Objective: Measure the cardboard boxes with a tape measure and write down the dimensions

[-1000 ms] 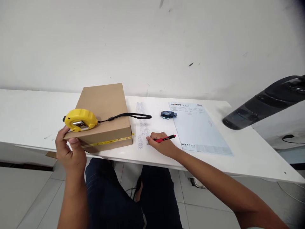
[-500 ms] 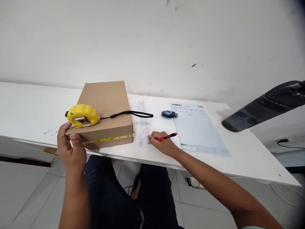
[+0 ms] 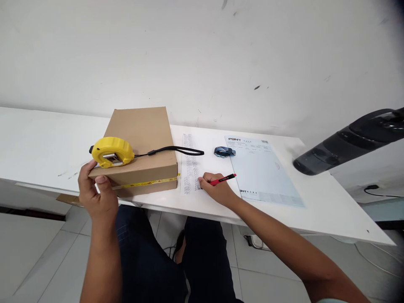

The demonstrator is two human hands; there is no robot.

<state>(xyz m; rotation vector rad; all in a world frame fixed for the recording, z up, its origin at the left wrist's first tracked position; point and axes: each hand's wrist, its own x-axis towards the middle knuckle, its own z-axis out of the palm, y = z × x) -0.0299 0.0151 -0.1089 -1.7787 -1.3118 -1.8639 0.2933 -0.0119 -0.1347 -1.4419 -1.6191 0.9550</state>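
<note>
A brown cardboard box (image 3: 142,139) lies on the white table (image 3: 38,143). On its near left corner rests a yellow tape measure (image 3: 112,152), its yellow blade (image 3: 148,183) drawn along the box's front face and its black wrist strap (image 3: 176,150) trailing right. My left hand (image 3: 96,191) grips the box's near left corner, thumb pressed on the blade's end. My right hand (image 3: 217,189) holds a red pen (image 3: 222,179) with its tip on a narrow printed paper strip (image 3: 189,164).
A pale blue printed form (image 3: 265,168) lies right of the strip, with a small blue object (image 3: 224,152) at its upper left. A dark tube-shaped device (image 3: 350,143) juts in from the right. My legs and a tiled floor show below the table edge.
The view has shifted slightly. Both hands keep their grips; the right hand with the pen has edged a little along the paper strip.
</note>
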